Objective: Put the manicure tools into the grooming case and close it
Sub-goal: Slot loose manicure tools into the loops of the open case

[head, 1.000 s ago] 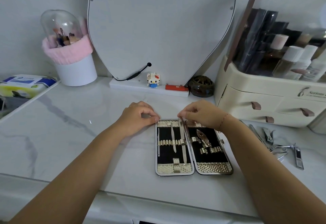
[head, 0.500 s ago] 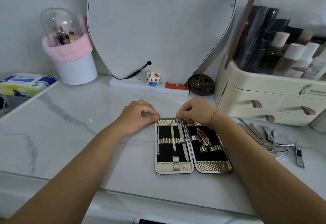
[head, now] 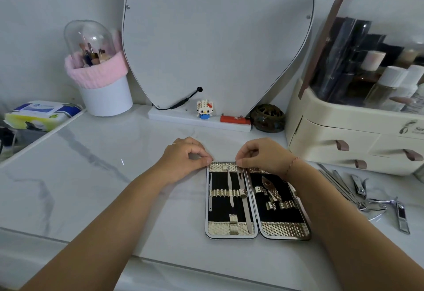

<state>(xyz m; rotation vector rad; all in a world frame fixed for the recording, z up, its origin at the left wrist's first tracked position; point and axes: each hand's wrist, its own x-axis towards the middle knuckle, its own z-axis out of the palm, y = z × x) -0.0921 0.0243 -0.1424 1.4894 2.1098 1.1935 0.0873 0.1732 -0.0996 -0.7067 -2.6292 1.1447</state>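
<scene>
The grooming case (head: 284, 230) lies open and flat on the marble counter, black inside with gold ends. My left hand (head: 183, 156) pinches its far left corner. My right hand (head: 263, 155) sits at the far edge by the hinge, fingertips closed on the top of a long metal file (head: 244, 201) that lies under the strap in the left half. A shorter tool (head: 230, 185) and a thin pick (head: 210, 196) also sit in that half. A gold-handled tool (head: 271, 190) sits in the right half. Several loose tools (head: 344, 187) lie right of the case.
A cream cosmetics organiser (head: 344, 139) stands at the back right, close to the loose tools. A mirror (head: 218, 38) with a white base, a small figurine (head: 203, 109) and a dark round jar (head: 267, 117) line the back. A brush holder (head: 101, 79) stands back left. The counter edge (head: 160, 263) is near me.
The long file has slid further down into the left half of the case. Both hands stay at the far edge, the right hand shifted slightly left.
</scene>
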